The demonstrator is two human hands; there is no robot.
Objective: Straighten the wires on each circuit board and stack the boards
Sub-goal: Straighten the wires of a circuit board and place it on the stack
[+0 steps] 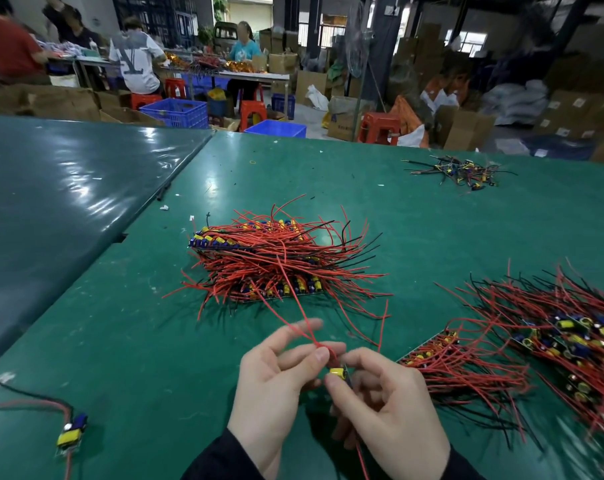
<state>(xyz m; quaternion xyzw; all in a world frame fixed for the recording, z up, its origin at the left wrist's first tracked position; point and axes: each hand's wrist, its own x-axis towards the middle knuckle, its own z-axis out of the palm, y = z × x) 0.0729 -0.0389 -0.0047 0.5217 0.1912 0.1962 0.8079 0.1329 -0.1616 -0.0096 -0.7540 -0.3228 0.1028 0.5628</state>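
A small circuit board with a yellow part (pixel 338 373) is held low in the middle of the view, above the green table (pixel 127 341). My right hand (pixel 387 410) grips the board between thumb and fingers. My left hand (pixel 279 372) pinches its red wires (pixel 302 322) just above the board; the wires run up and away from me. Ahead lies a stack of boards with red and black wires (pixel 269 261). A flat row of boards (pixel 452 365) lies to the right of my hands.
A loose heap of boards and wires (pixel 570 344) fills the right side. A single board with yellow and blue parts (pixel 71 433) lies at the near left. A small pile of parts (pixel 463 171) sits far right. People work at tables beyond.
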